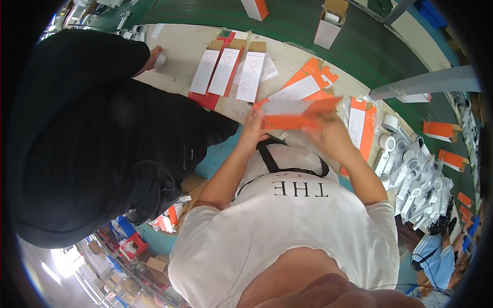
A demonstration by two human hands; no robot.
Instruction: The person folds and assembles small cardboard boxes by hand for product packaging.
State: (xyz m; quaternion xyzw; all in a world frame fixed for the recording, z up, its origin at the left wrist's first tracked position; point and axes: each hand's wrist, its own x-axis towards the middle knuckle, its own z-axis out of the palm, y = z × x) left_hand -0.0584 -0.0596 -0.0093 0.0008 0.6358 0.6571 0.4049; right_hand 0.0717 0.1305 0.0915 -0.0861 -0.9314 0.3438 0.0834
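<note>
I read both hands raised in front of the chest, above the near edge of the counter (179, 56). The left hand (255, 124) is closed on the left end of an orange and white carton (298, 114); its fingers wrap the edge and the thumb lies out of sight behind the card. The right hand (331, 132) grips the right end of the same carton from below, fingers curled under it. The picture is blurred there, so I cannot tell how each finger sits. The carton lies roughly level between the two hands, its white flap facing up.

On the counter beyond the hands I see three flat cartons (226, 69) laid side by side, white faces up. To their right lies an unfolded orange carton blank (308, 82). Further right, another orange and white carton (362, 128) lies just beside the right hand. A heap of white handheld devices (416, 174) fills the right side.

At the left, a person in black (92, 128) leans over the counter, one hand (154, 55) touching a small white part (160, 60).
</note>
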